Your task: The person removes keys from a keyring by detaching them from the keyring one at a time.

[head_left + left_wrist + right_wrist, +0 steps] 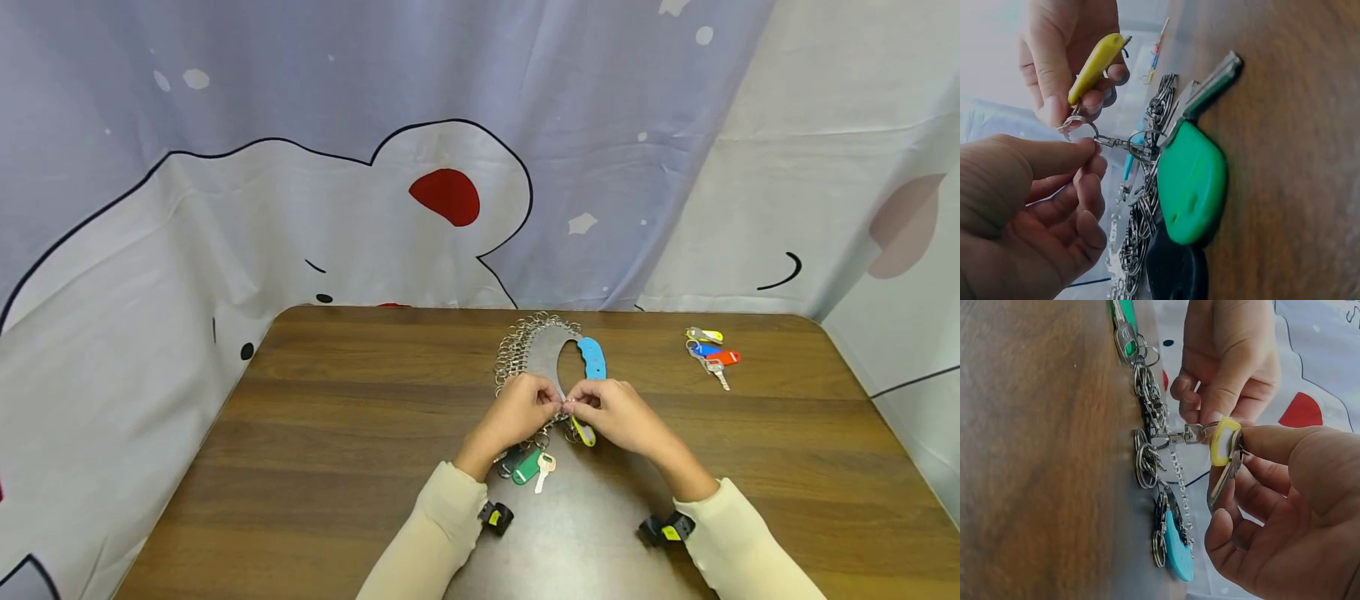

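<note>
1. I watched the left hand (520, 410) and right hand (618, 410) pinch one ring (1088, 119) beside one clasp (1109, 142), above the table (337, 433).
2. One yellow tag (1095, 67) joined the ring.
3. Three tags (723, 358) lay far right.

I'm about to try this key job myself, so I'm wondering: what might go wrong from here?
The left hand and right hand pinch at one small ring with just the ends of their fingers, so it might slip, taking the yellow tag with it. The crowded rings along the grey plate could snag or tangle. The green tag lies near the left forearm, which might brush it aside.
</note>
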The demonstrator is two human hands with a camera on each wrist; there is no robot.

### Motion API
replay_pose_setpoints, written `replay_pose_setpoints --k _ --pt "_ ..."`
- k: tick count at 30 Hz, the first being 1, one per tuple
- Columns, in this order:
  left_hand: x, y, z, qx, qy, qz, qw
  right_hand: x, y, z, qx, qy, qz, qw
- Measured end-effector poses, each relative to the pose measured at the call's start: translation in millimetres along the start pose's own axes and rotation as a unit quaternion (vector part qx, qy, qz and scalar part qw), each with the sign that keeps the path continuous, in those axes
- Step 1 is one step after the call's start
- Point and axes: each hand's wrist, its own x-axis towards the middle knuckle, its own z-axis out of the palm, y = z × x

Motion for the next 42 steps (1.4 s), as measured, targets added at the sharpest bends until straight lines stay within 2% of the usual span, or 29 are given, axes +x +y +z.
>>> replay_pose_setpoints --k 3,6,9,13,18,24,28,32,38,42 --pt "-0.3 0.8 0.0 0.052 0.007 0.020 0.9984 0.5 0.8 0.6 -0.006 0.006 0.003 1.000" --pt "-0.9 1.3 0.9 0.103 0.011 0.045 0.9936 1.3 0.8 1.3 -0.007 0.006 0.006 1.000" --pt "-2.2 1.4 1.9 0.126 0.014 0.072 0.9894 2.2 0.8 1.9 0.002 -0.002 0.010 1.000" --pt "-3.9 1.8 1.5 0.131 0.020 0.095 0.9866 2.7 1.6 2.3 0.024 -0.020 0.021 0.999" --pt "-3.3 1.3 0.2 0.124 0.006 0.089 0.9882 2.3 4.8 2.8 0.037 -0.029 0.007 0.999" --pt "-0.9 -4.6 1.6 0.061 -0.004 0.064 0.9961 0.7 8.7 1.1 0.045 -0.034 -0.008 0.998" --pt "-0.7 -7.3 0.6 0.039 -0.014 0.067 0.9969 0.4 9.7 -1.0 0.044 -0.039 -0.009 0.998" --pt "-0.5 -7.4 -2.2 0.041 -0.016 0.090 0.9950 0.0 9.3 -4.3 0.043 -0.029 -0.005 0.999" --pt "0.0 -4.4 -4.6 0.075 -0.006 0.140 0.9874 0.4 9.5 -4.8 0.019 -0.012 -0.012 1.000" --pt "0.0 -2.9 -3.4 0.078 0.008 0.135 0.9878 0.8 9.8 -2.9 0.020 -0.006 -0.017 1.000"
